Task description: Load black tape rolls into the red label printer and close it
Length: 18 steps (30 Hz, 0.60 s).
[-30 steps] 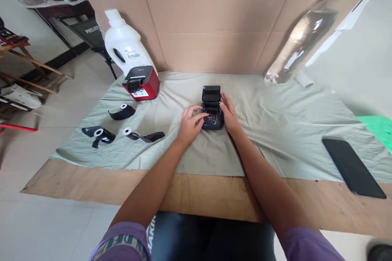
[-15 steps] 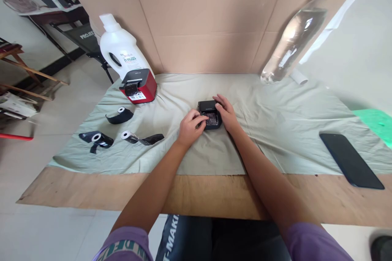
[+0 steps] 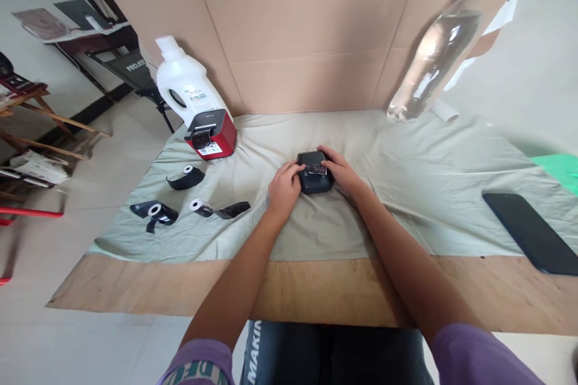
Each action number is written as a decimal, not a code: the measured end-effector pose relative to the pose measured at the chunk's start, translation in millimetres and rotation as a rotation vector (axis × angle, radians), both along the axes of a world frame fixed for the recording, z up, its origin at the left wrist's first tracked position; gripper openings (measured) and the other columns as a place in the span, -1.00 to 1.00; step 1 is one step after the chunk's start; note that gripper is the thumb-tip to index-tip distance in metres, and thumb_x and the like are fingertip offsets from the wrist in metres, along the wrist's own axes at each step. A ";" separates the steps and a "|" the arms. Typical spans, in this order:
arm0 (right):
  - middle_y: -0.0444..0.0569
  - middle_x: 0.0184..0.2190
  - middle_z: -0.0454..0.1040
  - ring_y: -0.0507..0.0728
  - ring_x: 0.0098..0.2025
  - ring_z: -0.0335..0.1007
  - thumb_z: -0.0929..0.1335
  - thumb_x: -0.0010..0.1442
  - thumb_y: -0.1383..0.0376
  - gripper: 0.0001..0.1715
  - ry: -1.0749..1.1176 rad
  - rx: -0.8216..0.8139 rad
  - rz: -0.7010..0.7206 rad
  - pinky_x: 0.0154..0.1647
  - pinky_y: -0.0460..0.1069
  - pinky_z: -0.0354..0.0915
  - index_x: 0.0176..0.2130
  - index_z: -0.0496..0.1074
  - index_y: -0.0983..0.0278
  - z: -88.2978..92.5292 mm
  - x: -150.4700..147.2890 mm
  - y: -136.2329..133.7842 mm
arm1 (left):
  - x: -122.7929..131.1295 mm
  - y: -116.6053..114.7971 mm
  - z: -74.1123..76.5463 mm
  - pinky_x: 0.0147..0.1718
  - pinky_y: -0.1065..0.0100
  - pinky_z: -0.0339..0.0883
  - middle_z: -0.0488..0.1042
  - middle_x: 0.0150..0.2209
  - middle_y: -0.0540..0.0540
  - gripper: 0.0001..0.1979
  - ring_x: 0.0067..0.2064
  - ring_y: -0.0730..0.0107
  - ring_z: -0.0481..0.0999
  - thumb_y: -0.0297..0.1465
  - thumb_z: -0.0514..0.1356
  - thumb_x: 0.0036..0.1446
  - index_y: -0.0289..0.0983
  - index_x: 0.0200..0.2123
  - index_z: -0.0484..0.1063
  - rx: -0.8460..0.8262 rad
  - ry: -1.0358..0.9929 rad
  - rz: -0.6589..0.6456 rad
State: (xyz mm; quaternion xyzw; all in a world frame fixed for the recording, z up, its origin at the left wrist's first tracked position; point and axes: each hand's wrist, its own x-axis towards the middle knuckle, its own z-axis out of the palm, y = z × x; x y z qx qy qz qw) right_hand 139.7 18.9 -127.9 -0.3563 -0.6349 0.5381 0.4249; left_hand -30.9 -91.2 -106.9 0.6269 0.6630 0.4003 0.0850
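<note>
A small black label printer (image 3: 315, 172) sits on the pale green cloth (image 3: 406, 192) in the middle of the table, its lid down. My left hand (image 3: 283, 187) grips its left side with curled fingers, the thumb on top. My right hand (image 3: 342, 171) wraps the right side, fingers over the lid's back edge. A shiny strip of black tape shows at the printer's front slot between my thumbs.
Three black tape rolls (image 3: 153, 213) (image 3: 185, 177) (image 3: 212, 209) lie at the left. A red label printer (image 3: 210, 135) and a white jug (image 3: 185, 85) stand behind them. A clear water bottle (image 3: 433, 54) leans on the cardboard backdrop (image 3: 307, 36). A black phone (image 3: 528, 232) lies at the right.
The black printer's lid stood open a second ago, was halfway down half a second ago, and is down now. Both hands have closed in around the printer.
</note>
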 end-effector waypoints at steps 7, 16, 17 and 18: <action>-0.04 0.28 0.38 0.23 0.36 0.20 0.38 0.06 0.16 -0.29 0.019 0.051 -0.057 0.46 0.18 -0.01 0.21 0.40 0.13 -1.1 -5.5 -7.3 | 0.4 -1.1 -1.4 0.13 0.27 0.38 0.45 0.19 -0.02 -0.58 0.20 0.26 0.45 -0.55 0.02 0.26 -0.12 0.04 0.52 0.012 0.025 -0.036; -0.03 0.32 0.33 0.22 0.40 0.15 0.45 0.04 0.18 -0.21 0.170 -0.044 -0.026 0.44 0.20 0.03 0.25 0.33 0.07 1.3 -4.1 -11.6 | -3.0 -1.4 1.2 0.02 0.29 0.45 0.37 0.23 -0.05 -0.50 0.10 0.26 0.50 -0.58 0.03 0.23 -0.07 0.13 0.50 -0.028 -0.029 -0.056; -0.04 0.30 0.35 0.22 0.38 0.18 0.45 0.02 0.21 -0.21 0.170 -0.050 -0.018 0.44 0.21 0.04 0.24 0.34 0.05 1.7 -4.0 -10.9 | -2.7 -1.0 1.8 0.00 0.29 0.46 0.38 0.22 -0.04 -0.49 0.11 0.24 0.49 -0.59 0.02 0.22 -0.06 0.10 0.51 -0.043 -0.014 -0.048; -0.06 0.29 0.37 0.22 0.36 0.21 0.45 0.00 0.23 -0.20 0.172 -0.055 -0.014 0.43 0.22 0.06 0.23 0.34 0.04 1.9 -4.2 -10.2 | -2.5 -0.6 2.2 0.00 0.28 0.46 0.40 0.20 -0.04 -0.49 0.12 0.22 0.48 -0.60 0.02 0.22 -0.06 0.08 0.52 -0.051 0.002 -0.041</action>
